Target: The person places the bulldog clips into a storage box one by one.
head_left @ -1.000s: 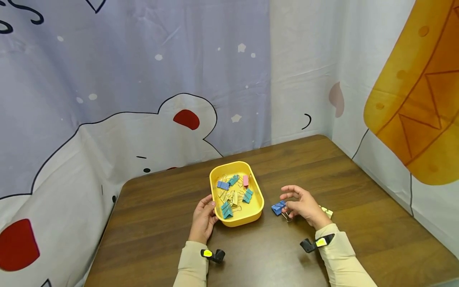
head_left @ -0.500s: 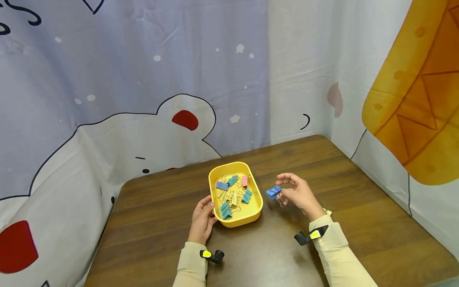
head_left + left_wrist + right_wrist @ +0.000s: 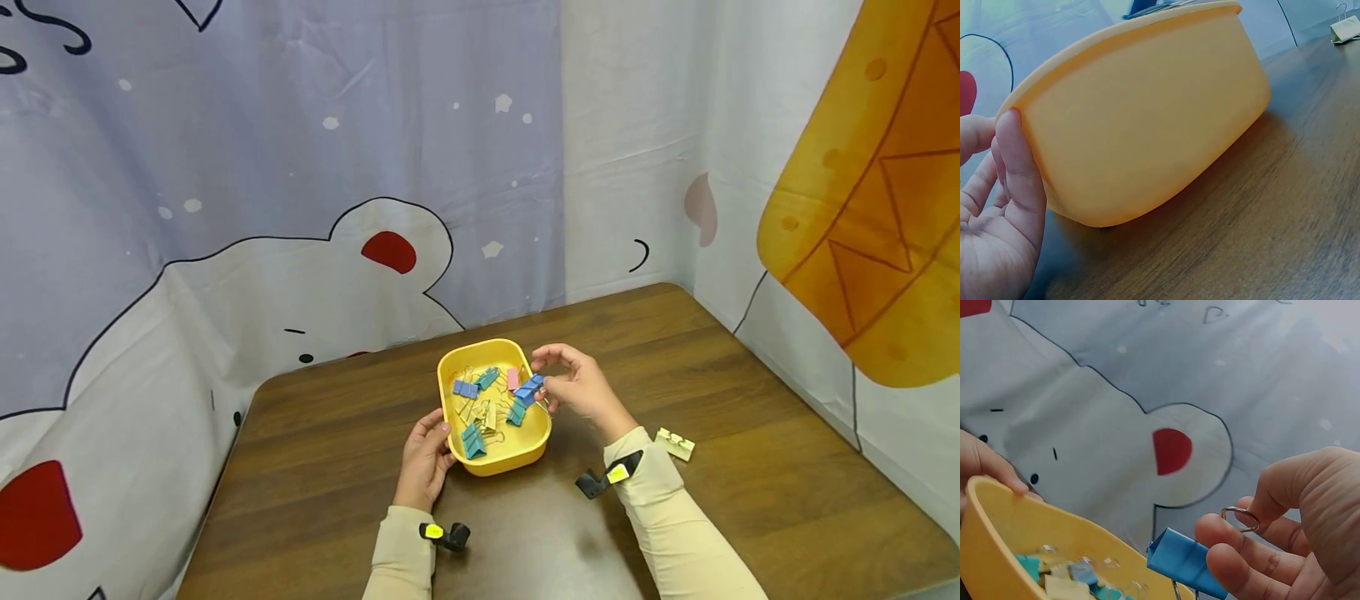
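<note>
A blue binder clip [image 3: 1186,561] with wire handles is pinched between the thumb and fingers of my right hand [image 3: 585,390]. The clip hangs over the right rim of a yellow bin [image 3: 525,446]. My left hand [image 3: 425,457] grips the bin at its left side, thumb at the rim in the left wrist view. Inside the bin lie several binder clips: a blue one [image 3: 465,388], a pink one [image 3: 513,379], teal ones such as the front teal clip [image 3: 473,442], and pale yellow ones including a yellow clip [image 3: 491,414].
A pale yellow binder clip [image 3: 675,443] lies on the wooden table [image 3: 315,483], just right of my right sleeve. A printed cloth [image 3: 300,150] hangs behind the table, and another white cloth hangs along the right side.
My right hand has lifted the blue binder clip from the table and carried it left, up to the bin. The pale yellow clip on the table is uncovered. The left hand stays put.
</note>
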A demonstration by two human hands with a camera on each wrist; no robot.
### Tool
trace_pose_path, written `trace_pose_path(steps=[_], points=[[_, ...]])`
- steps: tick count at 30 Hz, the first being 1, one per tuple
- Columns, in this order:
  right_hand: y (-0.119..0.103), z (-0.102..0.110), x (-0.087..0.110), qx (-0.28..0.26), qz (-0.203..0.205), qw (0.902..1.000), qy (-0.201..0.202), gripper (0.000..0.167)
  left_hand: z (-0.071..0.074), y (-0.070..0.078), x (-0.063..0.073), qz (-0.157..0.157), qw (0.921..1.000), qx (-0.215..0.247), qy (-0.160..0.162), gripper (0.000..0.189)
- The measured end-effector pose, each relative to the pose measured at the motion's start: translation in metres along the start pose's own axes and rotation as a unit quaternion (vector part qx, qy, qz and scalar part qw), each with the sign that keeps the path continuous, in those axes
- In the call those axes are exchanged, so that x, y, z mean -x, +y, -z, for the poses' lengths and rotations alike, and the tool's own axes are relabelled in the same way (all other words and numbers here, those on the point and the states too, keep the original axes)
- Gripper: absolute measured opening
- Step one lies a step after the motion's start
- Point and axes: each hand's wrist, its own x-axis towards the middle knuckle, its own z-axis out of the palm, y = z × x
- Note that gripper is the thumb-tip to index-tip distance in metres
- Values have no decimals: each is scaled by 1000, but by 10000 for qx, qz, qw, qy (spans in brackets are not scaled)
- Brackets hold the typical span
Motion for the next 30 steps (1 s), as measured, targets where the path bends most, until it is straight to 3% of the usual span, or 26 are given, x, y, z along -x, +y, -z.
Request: trace_pose_path(steps=[10, 17, 23, 30], points=[[4, -26, -7, 47, 0, 9978, -663, 37, -5, -3, -1, 24, 10000, -75, -41, 34], [2, -27, -5, 112, -51, 9986, -508, 29, -5, -2, 0, -5, 9999, -90, -54, 35], [1, -9, -1, 548, 196, 9969, -525, 24, -4, -1, 1, 1, 9999, -141, -22, 34], [4, 33, 10, 1196, 425, 9904, -550, 23, 0, 1, 0, -35, 9999, -96, -22, 34]])
